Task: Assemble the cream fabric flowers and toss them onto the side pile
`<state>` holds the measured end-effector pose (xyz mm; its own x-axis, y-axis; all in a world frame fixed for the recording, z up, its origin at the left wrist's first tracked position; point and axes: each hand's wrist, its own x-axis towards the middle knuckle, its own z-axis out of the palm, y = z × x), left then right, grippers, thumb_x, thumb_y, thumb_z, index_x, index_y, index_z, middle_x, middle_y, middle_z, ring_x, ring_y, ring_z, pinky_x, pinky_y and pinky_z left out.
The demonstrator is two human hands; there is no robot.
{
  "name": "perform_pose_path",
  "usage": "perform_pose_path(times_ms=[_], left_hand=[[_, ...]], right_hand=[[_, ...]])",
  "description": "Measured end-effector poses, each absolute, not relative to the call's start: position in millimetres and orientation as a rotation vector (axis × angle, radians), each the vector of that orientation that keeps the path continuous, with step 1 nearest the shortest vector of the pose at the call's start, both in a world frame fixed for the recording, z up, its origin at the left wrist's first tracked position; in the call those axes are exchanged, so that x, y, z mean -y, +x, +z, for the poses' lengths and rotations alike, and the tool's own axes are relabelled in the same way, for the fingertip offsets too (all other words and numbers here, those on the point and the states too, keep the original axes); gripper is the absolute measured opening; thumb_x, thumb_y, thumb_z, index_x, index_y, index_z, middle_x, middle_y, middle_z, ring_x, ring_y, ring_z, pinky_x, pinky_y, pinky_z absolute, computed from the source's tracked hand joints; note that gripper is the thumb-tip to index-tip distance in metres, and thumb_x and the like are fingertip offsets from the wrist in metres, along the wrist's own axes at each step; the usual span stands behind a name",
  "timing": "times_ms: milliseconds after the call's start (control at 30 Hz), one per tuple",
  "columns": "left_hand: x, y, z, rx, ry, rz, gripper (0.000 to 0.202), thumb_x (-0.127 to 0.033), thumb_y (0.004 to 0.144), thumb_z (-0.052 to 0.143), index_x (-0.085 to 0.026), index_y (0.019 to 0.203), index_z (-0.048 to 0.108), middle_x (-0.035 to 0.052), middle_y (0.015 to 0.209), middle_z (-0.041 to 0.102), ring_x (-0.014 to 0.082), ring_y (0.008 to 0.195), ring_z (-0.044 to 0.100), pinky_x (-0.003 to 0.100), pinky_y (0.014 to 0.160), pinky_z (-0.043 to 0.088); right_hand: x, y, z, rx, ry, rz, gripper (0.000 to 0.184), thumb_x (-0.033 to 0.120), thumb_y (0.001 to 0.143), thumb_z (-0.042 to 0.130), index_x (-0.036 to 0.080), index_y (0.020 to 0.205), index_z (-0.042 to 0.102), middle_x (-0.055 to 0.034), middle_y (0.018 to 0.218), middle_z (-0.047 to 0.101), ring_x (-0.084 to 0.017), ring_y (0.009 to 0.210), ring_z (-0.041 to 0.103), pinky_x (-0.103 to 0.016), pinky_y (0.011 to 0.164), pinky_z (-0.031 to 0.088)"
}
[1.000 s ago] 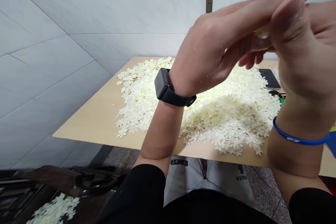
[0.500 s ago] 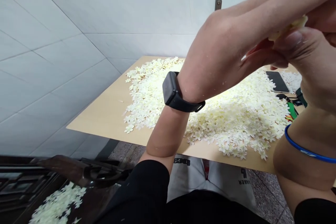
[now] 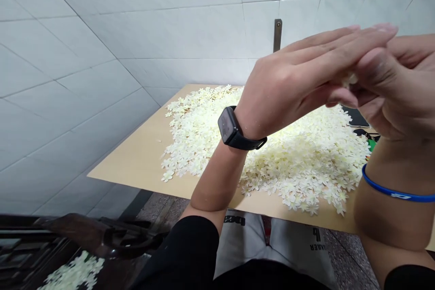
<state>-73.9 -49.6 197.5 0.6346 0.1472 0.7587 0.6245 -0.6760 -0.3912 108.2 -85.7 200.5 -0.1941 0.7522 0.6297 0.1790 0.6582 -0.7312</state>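
Note:
Both hands are raised above the wooden table [image 3: 136, 158]. My left hand [image 3: 299, 81], with a black smartwatch [image 3: 233, 129] on its wrist, lies with fingers stretched flat over my right hand [image 3: 397, 95]. Between the two palms shows a bit of pale cream flower petals [image 3: 348, 79], pressed there. The right wrist carries a blue band [image 3: 390, 190]. Below the hands a wide heap of cream fabric flowers [image 3: 299, 154] covers most of the table.
A dark phone [image 3: 356, 118] lies at the heap's far right, with small dark and green items [image 3: 369, 138] beside it. White tiled walls stand behind and to the left. Dark furniture [image 3: 68, 240] at lower left bears more flowers [image 3: 71, 272]. A metal bracket [image 3: 277, 34] hangs on the wall.
The hands slid against each other with the petals between them, rising half a second ago and now lower again. The left fingers lie flatter.

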Motion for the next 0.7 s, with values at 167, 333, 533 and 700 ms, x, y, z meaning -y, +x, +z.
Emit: perform_pose_path(times_ms=[167,333,533,700], left_hand=[[28,-74,193,0.386,-2.383,-1.156,0.063,-0.044,0.107,0.021,-0.008,0.146,0.055,0.0057,0.152,0.057,0.0150,0.141,0.056,0.025,0.113,0.044],[3,-72,181,0.469,-2.526,-1.278,0.049,-0.025,0.104,0.037,-0.028,0.152,0.046,0.0024,0.162,0.047,0.0191,0.149,0.049,0.027,0.104,0.058],[-5,-74,174,0.434,-2.383,-1.443,0.038,-0.022,0.106,0.038,-0.028,0.129,0.068,-0.0018,0.131,0.074,0.0144,0.115,0.074,0.026,0.092,0.063],[3,-76,179,0.186,-2.276,-1.579,0.023,-0.019,0.102,0.055,-0.020,0.116,0.074,-0.0022,0.111,0.080,0.0137,0.112,0.076,0.023,0.098,0.062]], right_hand=[[73,97,196,1.660,-0.748,0.658,0.007,0.040,0.080,0.083,0.034,0.079,0.079,-0.0045,0.087,0.077,-0.033,0.090,0.072,-0.052,0.082,0.060],[65,94,192,1.653,-0.739,0.663,0.021,0.046,0.088,0.076,0.027,0.078,0.077,-0.0037,0.084,0.074,-0.028,0.091,0.071,-0.047,0.091,0.062],[52,110,187,1.639,-0.685,0.995,0.027,0.047,0.095,0.069,0.021,0.093,0.079,-0.0040,0.097,0.077,-0.019,0.093,0.075,-0.038,0.087,0.066],[48,113,189,1.707,-0.716,1.043,0.040,0.062,0.082,0.077,0.023,0.091,0.080,-0.0064,0.096,0.078,-0.025,0.096,0.077,-0.040,0.083,0.065]])
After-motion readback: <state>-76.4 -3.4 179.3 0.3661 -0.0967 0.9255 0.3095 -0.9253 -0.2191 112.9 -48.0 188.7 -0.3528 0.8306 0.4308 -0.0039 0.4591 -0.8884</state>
